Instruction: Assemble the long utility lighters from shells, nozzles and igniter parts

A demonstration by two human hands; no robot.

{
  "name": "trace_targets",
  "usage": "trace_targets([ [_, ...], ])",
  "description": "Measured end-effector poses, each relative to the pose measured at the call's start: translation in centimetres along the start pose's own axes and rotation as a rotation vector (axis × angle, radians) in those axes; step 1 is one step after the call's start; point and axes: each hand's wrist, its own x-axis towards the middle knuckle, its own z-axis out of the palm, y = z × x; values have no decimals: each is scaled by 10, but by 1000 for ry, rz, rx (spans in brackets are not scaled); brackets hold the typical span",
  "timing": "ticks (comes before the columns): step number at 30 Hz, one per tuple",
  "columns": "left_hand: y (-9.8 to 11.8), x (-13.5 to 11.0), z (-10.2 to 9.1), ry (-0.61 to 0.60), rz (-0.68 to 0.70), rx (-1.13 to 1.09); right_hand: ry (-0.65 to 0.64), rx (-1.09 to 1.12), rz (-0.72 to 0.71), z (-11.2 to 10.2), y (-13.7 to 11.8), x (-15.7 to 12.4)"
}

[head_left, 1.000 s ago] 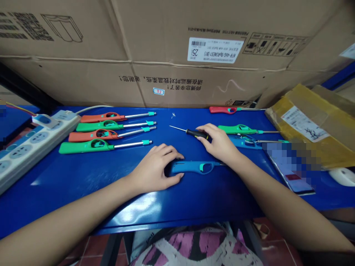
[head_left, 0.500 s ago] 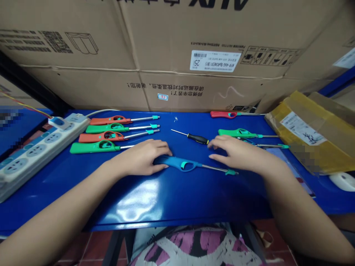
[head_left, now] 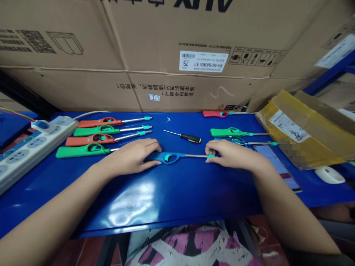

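Note:
A blue long-necked lighter (head_left: 173, 158) lies level across the middle, its metal neck pointing right. My left hand (head_left: 140, 155) is closed around the handle end. At the tip, my right hand (head_left: 223, 153) pinches the teal piece on the neck between thumb and fingers. Behind the lighter lies a screwdriver (head_left: 190, 137) with a black and yellow handle. To the left, orange and green lighters form a row; the green lighter (head_left: 83, 150) nearest me has its neck partly hidden by my left hand.
A white power strip (head_left: 41, 147) runs along the left. On the right are a red lighter (head_left: 216, 114), a green lighter (head_left: 229, 132), a phone (head_left: 280, 170), a yellow-taped box (head_left: 299, 129) and a white mouse (head_left: 330, 175). A large cardboard carton (head_left: 161, 37) stands behind the blue table (head_left: 180, 195).
My right hand has closed on the lighter's tip, where before it was apart from it. The neck has swung up from a downward slant to level. The view has shifted slightly right.

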Motion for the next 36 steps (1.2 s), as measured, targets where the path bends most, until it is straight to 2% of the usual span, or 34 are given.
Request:
trace_targets([
  [6,-2,-3,-10,80,-20,24,78,86,47,-8,7,-7],
  [12,-1,-7,-18,262,28,51,181,77,-73,-16,9,-15],
  [18,1,-8,-16,340,47,67,322,-4,-162,-13,8,-12],
  [27,9,-3,-4,310,81,64,338,-58,-235,2,-1,-3],
  [36,22,2,4,254,42,60,390,-105,-355,18,-16,6],
])
